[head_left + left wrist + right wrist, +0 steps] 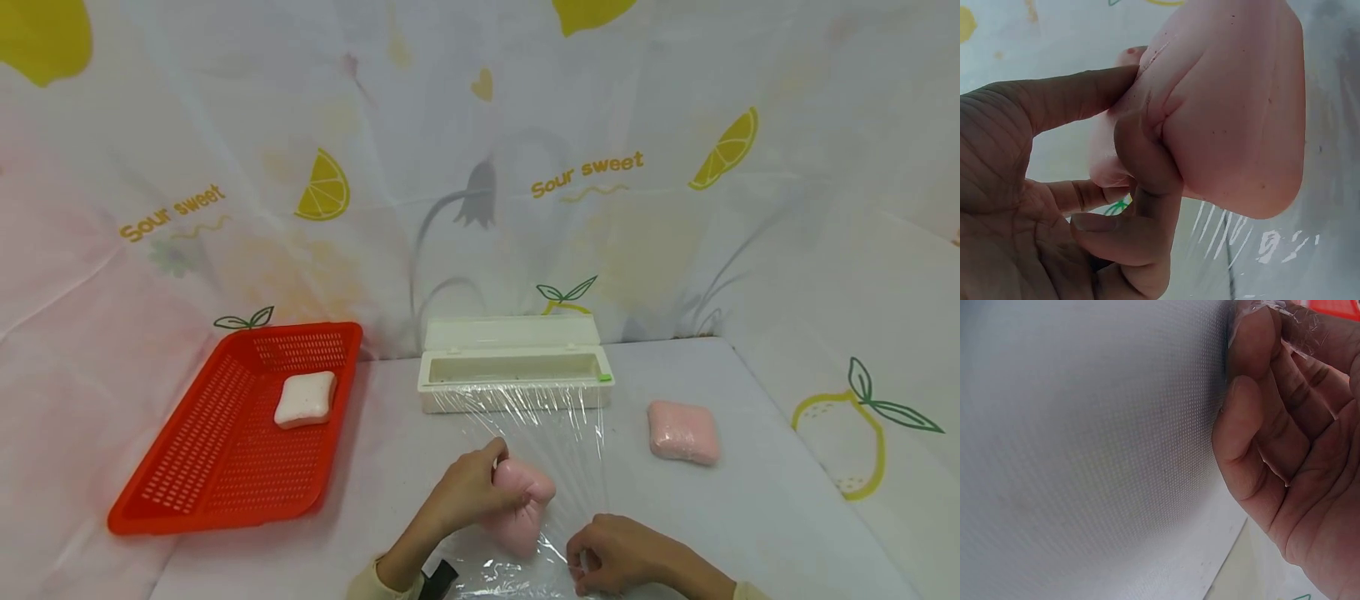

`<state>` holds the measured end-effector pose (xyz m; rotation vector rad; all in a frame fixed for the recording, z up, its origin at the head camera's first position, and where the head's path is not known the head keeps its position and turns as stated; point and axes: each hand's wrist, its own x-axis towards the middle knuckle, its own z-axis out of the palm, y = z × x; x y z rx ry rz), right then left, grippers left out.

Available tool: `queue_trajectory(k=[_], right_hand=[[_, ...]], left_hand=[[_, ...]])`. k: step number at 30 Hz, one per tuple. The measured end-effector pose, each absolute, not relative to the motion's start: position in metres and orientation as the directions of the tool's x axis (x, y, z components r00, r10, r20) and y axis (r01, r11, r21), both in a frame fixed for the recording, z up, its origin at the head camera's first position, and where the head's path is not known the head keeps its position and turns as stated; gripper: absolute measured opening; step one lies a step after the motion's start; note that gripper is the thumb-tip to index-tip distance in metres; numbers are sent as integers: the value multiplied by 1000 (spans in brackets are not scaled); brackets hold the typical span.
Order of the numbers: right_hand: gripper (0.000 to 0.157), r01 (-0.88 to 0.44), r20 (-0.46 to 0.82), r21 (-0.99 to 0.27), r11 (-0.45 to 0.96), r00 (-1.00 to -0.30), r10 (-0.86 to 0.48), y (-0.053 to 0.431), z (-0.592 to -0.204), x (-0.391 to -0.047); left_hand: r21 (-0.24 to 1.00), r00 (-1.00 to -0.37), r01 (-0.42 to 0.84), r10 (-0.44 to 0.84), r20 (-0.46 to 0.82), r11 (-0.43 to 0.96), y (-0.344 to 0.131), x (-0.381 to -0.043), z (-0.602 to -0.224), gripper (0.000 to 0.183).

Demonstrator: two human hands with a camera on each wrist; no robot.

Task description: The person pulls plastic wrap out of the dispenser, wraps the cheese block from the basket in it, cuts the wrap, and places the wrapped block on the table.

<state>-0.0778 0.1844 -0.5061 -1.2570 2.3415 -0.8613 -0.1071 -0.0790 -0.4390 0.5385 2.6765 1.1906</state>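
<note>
My left hand [467, 490] grips a soft pink pillow-shaped block [517, 535], and its sides crease inward under the thumb and fingers. In the left wrist view the pinched block [1241, 131] looks large and smooth. A sheet of clear cling film [576, 450] stretches from the white dispenser box [450, 402] toward me, and the block is over it. At the film's near right edge, my right hand [618, 552] pinches the film. Its fingers curl close to the white table in the right wrist view, where crinkled film [1266, 305] shows at the fingertips.
A red slotted basket [247, 475] stands at the left with a white pillow-shaped block [306, 400] inside. Another pink block [684, 432], shiny on its surface, lies at the right. The dispenser's lid [512, 332] stands raised at the back, before the lemon-print cloth [420, 125].
</note>
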Motion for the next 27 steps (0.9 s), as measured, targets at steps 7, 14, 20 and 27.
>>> queue_trajectory(k=[7,14,20,27], right_hand=[[15,-638,10,-658,400,-538,-843,183,-506,-78],[14,-623,-13,-663,414,-544,-839,184,-506,-77],[13,-615,-20,-671,414,-544,-839,185,-507,-78],[12,-602,-29,-682,414,-544,-839,185,-508,-78]], left_hand=[[792,-919,212,393,-37,572,-77,-108,-456,38],[822,-921,154,380,-81,549,-77,-111,-466,41],[795,-932,116,342,-119,595,-78,-113,-474,43],[773,-942,85,304,-143,629,-79,-113,-479,47]])
